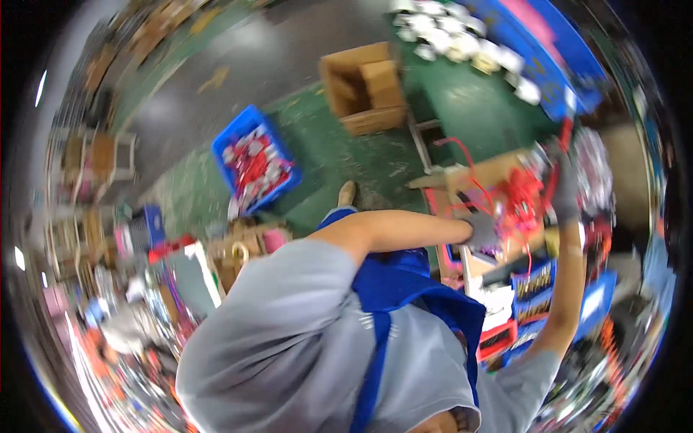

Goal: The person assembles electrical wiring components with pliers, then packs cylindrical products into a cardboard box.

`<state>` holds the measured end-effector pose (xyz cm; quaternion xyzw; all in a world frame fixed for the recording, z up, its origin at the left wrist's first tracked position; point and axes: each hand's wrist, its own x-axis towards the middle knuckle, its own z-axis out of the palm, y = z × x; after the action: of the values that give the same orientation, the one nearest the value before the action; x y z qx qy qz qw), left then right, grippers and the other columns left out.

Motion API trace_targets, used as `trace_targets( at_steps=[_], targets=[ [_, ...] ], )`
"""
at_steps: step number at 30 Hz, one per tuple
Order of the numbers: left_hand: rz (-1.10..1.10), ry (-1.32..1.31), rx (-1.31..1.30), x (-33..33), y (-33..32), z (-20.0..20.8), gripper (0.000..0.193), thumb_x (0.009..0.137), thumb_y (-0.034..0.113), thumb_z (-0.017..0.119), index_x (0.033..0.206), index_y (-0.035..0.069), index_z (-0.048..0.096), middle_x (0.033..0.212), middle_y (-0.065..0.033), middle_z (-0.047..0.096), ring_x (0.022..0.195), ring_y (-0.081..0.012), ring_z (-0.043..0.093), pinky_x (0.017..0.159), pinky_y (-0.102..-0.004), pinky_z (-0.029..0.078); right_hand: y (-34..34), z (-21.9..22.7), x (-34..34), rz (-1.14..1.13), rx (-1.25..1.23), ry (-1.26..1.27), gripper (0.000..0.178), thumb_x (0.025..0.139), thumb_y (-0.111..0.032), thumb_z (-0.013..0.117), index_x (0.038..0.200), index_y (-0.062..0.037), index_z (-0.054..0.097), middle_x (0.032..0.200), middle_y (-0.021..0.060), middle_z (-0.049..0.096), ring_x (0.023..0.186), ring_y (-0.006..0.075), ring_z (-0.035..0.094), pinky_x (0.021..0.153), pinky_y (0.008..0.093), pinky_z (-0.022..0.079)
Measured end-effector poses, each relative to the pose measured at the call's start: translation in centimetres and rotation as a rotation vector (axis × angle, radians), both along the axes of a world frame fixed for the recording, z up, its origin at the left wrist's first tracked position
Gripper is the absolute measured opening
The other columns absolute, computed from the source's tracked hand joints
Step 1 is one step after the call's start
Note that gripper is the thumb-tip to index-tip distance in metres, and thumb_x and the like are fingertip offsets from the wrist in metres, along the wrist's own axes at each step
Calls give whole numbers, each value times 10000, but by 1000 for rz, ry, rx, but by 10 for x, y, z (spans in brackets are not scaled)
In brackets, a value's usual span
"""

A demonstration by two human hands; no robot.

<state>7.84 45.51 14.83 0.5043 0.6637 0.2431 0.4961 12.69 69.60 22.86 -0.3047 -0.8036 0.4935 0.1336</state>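
Note:
My left hand, in a grey glove, reaches across to the right over a cardboard-covered bench. It is next to a red cord that arcs up; blur hides its fingers. My right hand, also gloved in grey, is raised at the bench's far right side. Its fingers appear closed round a red strip, which sticks out above the hand. Between the two hands lies a tangled bundle of red pieces.
On the floor stand a blue crate of red and silvery packed pieces and an open cardboard box. White rolls lie at the far right beside a blue bin. Blue parts trays and clear plastic bags flank my right arm.

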Motion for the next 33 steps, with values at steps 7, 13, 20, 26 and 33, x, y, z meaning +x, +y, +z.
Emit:
trace_targets(
  at_steps=[7, 13, 20, 26, 33],
  targets=[
    [-184, -51, 84, -34, -27, -10, 459, 775, 455, 627, 756, -3, 649, 642, -124, 655, 601, -210, 672, 545, -381, 533, -104, 69, -96, 521, 898, 213, 235, 795, -23, 610, 1013, -46, 526, 1125, 173, 593, 1113, 332, 552, 943, 421, 445],
    [61, -665, -140, -159, -141, 48, 301, 819, 275, 591, 657, 22, 596, 572, -51, 587, 487, -172, 567, 438, -295, 473, -230, 77, -202, 564, 659, 259, 265, 764, 37, 565, 998, -57, 482, 1133, 191, 591, 1113, 340, 564, 935, 417, 453],
    [1073, -816, 61, -370, -360, -95, 211, 785, 256, 646, 747, 49, 658, 607, -43, 580, 509, -144, 545, 471, -275, 450, -376, -19, -352, 677, 496, 352, 319, 755, 81, 534, 1032, -71, 489, 1136, 160, 587, 1122, 321, 556, 965, 419, 429],
    [1938, -793, -59, -509, -596, -255, 317, 864, 334, 622, 1093, 116, 613, 879, -14, 579, 697, -123, 549, 553, -269, 498, -479, -92, -468, 649, 322, 240, 328, 756, 109, 531, 1030, -64, 482, 1099, 169, 606, 1106, 320, 568, 943, 405, 446],
    [2376, -1008, -346, -578, -724, -366, 670, 773, 587, 654, 1250, 159, 460, 960, -103, 543, 765, -233, 574, 633, -467, 528, -540, -177, -534, 621, 160, 99, 352, 786, 123, 540, 1084, -55, 483, 1128, 138, 574, 1087, 260, 563, 940, 376, 447]
  ],
)
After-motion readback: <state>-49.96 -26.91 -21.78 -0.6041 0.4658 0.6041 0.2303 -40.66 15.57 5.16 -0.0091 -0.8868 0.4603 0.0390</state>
